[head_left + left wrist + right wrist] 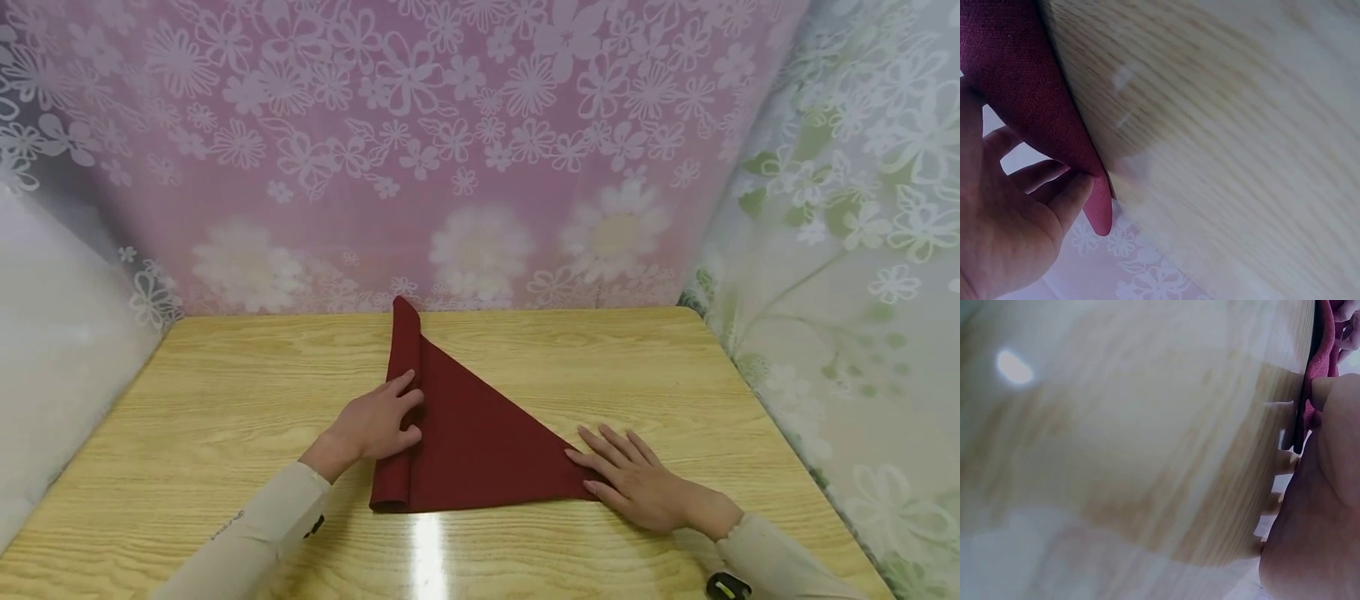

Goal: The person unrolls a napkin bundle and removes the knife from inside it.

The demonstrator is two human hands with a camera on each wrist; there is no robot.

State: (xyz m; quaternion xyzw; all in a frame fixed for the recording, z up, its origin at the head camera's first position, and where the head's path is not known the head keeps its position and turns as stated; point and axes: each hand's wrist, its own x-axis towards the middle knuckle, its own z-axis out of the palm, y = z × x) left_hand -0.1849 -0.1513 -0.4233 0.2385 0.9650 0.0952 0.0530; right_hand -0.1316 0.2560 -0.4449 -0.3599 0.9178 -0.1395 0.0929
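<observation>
A dark red cloth [480, 433] lies on the table in a triangular shape, with its left side turned into a loose roll [403, 333]. The far tip of that roll reaches the table's back edge. Across the roll rests my left hand [375, 423], fingers bent a little and tips touching the fabric. In the left wrist view, the fingers of the left hand [1016, 225] meet the roll [1035, 94] near its narrow end. My right hand [641, 487] lies palm down with fingers spread, touching the cloth's right corner. The right wrist view shows only a strip of cloth [1319, 362] beside the right hand [1316, 506].
The wood-grain table [247, 367] extends on both sides of the cloth. A pink flowered curtain [360, 200] hangs behind it, and a pale flowered sheet [847, 333] lines the right side. A small black device [727, 586] is at the right wrist.
</observation>
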